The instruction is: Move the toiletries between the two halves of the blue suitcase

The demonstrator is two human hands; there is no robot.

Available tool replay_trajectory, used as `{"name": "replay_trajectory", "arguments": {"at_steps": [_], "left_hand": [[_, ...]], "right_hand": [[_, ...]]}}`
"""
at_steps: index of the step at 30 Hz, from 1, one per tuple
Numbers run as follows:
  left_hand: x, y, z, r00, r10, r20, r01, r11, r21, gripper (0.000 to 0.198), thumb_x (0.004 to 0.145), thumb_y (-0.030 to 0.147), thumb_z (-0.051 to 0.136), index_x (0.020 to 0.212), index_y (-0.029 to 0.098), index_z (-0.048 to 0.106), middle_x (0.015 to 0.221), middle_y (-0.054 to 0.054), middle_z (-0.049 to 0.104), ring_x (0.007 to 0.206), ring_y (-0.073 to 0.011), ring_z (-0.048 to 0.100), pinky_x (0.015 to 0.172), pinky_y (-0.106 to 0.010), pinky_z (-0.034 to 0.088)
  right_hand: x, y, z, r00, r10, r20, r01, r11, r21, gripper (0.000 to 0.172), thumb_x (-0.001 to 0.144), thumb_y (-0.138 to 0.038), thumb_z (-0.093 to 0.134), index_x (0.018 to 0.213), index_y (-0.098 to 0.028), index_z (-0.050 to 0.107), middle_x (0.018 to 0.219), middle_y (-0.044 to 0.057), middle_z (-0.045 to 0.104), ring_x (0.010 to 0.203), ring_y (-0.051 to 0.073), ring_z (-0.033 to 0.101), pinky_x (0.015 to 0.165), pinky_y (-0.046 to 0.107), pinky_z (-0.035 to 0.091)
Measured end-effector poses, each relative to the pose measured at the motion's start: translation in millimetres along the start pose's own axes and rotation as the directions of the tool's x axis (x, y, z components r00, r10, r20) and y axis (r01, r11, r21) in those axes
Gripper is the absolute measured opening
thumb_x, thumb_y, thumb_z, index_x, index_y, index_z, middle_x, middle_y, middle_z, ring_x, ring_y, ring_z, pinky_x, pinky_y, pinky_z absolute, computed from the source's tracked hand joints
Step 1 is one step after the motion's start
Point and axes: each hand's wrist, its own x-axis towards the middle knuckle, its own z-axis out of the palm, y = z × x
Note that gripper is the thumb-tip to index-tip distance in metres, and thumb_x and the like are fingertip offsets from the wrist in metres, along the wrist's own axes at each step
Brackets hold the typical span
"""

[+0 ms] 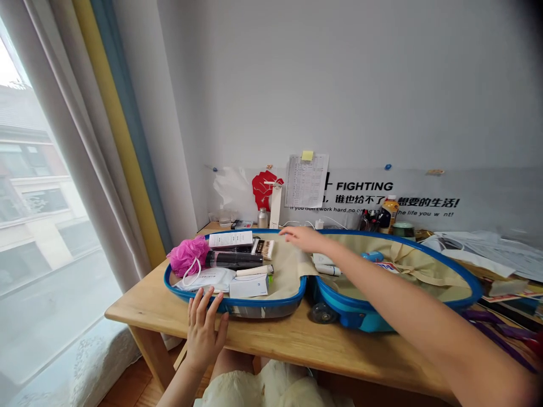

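A blue suitcase (237, 308) lies open on a wooden desk (297, 339), both halves lined in beige. My left hand (204, 330) rests open against the near rim of the left half, fingers spread. My right hand (303, 237) reaches out flat and open over the far edge near the hinge, holding nothing. The left half holds a pink bath puff (185, 254), a dark bottle (234, 259), a brush (263, 247), white boxes (248, 285) and a face mask (203, 278). The right half holds a tube (327, 269) and a blue item (373, 256).
Curtains (114, 141) and a window fill the left. At the wall stand a small metal bottle (263, 217), a pen pot (370, 220), an orange bottle (389, 212) and a pinned paper sheet (306, 181). Papers (487, 249) and clutter cover the desk's right end.
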Motion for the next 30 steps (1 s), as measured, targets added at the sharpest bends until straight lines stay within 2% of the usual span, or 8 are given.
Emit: {"name": "replay_trajectory", "arguments": {"at_steps": [4, 7, 10, 16, 19, 24, 27, 30], "left_hand": [[2.0, 1.1, -0.7, 1.0, 0.011, -0.014, -0.011, 1.0, 0.002, 0.06, 0.094, 0.016, 0.053, 0.151, 0.023, 0.035, 0.149, -0.014, 0.046, 0.151, -0.027, 0.024, 0.124, -0.048, 0.018], [3.6, 2.5, -1.3, 1.0, 0.011, -0.016, -0.011, 1.0, 0.005, 0.06, 0.094, 0.016, 0.052, 0.151, 0.023, 0.034, 0.149, -0.014, 0.045, 0.151, -0.0266, 0.023, 0.124, -0.049, 0.018], [4.3, 2.8, -1.6, 1.0, 0.013, -0.014, -0.013, 1.0, 0.005, 0.061, 0.094, 0.016, 0.053, 0.152, 0.023, 0.034, 0.149, -0.014, 0.045, 0.152, -0.0257, 0.021, 0.124, -0.048, 0.017], [3.0, 0.1, -1.3, 1.0, 0.017, -0.008, -0.017, 1.0, 0.008, 0.062, 0.095, 0.016, 0.052, 0.153, 0.023, 0.032, 0.148, -0.014, 0.045, 0.152, -0.0253, 0.021, 0.124, -0.049, 0.018], [2.4, 0.0, -1.0, 1.0, 0.015, -0.007, -0.015, 1.0, 0.011, 0.062, 0.095, 0.016, 0.052, 0.153, 0.023, 0.032, 0.148, -0.014, 0.045, 0.152, -0.0253, 0.021, 0.124, -0.049, 0.018], [0.9, 1.9, -0.5, 1.0, -0.003, -0.001, 0.003, 1.0, 0.013, 0.064, 0.094, 0.016, 0.052, 0.154, 0.025, 0.031, 0.15, -0.013, 0.045, 0.152, -0.0267, 0.022, 0.124, -0.051, 0.02], [-0.3, 2.5, 0.1, 1.0, -0.017, 0.001, 0.017, 1.0, 0.013, 0.064, 0.093, 0.016, 0.053, 0.153, 0.026, 0.031, 0.151, -0.012, 0.044, 0.151, -0.0286, 0.025, 0.123, -0.052, 0.022], [-0.7, 2.4, 0.6, 1.0, -0.024, -0.002, 0.024, 1.0, 0.013, 0.063, 0.093, 0.017, 0.053, 0.152, 0.027, 0.033, 0.151, -0.012, 0.045, 0.15, -0.0297, 0.026, 0.122, -0.053, 0.023]], "right_hand": [[-21.7, 61.5, -14.0, 0.99, 0.136, 0.032, -0.133, 0.989, -0.071, 0.03, 0.086, -0.033, 0.05, 0.106, -0.021, 0.07, 0.106, 0.008, 0.073, 0.095, 0.022, 0.066, 0.079, 0.03, 0.049], [-43.6, 91.6, 3.0, 0.97, 0.205, 0.129, -0.187, 0.973, -0.138, 0.022, 0.072, -0.031, 0.066, 0.091, -0.019, 0.071, 0.093, 0.009, 0.073, 0.084, 0.025, 0.067, 0.069, 0.031, 0.048], [-58.2, 103.3, 25.9, 0.953, 0.239, 0.186, -0.205, 0.961, -0.187, 0.025, 0.066, -0.031, 0.072, 0.088, -0.019, 0.07, 0.092, 0.011, 0.073, 0.084, 0.028, 0.068, 0.068, 0.033, 0.047], [-59.7, 104.9, 42.7, 0.946, 0.263, 0.189, -0.226, 0.954, -0.196, 0.022, 0.069, -0.032, 0.07, 0.087, -0.019, 0.069, 0.094, 0.013, 0.072, 0.089, 0.03, 0.068, 0.075, 0.036, 0.048], [-59.6, 109.6, 34.2, 0.946, 0.284, 0.156, -0.258, 0.952, -0.164, 0.021, 0.071, -0.036, 0.068, 0.085, -0.02, 0.068, 0.091, 0.013, 0.072, 0.087, 0.029, 0.068, 0.074, 0.036, 0.048], [-62.7, 110.8, 3.2, 0.944, 0.321, 0.08, -0.321, 0.947, -0.021, 0.03, 0.083, -0.047, 0.055, 0.09, -0.02, 0.065, 0.084, 0.012, 0.072, 0.078, 0.026, 0.068, 0.069, 0.035, 0.049], [-55.7, 86.1, -9.9, 0.971, 0.236, 0.041, -0.239, 0.961, 0.14, 0.038, 0.095, -0.045, 0.035, 0.106, -0.019, 0.06, 0.107, 0.012, 0.072, 0.092, 0.022, 0.069, 0.076, 0.031, 0.052], [-38.6, 41.2, -7.8, 0.997, 0.078, 0.026, -0.082, 0.954, 0.287, 0.039, 0.1, -0.041, 0.025, 0.118, -0.021, 0.053, 0.128, 0.009, 0.066, 0.106, 0.016, 0.067, 0.083, 0.026, 0.051]]}}
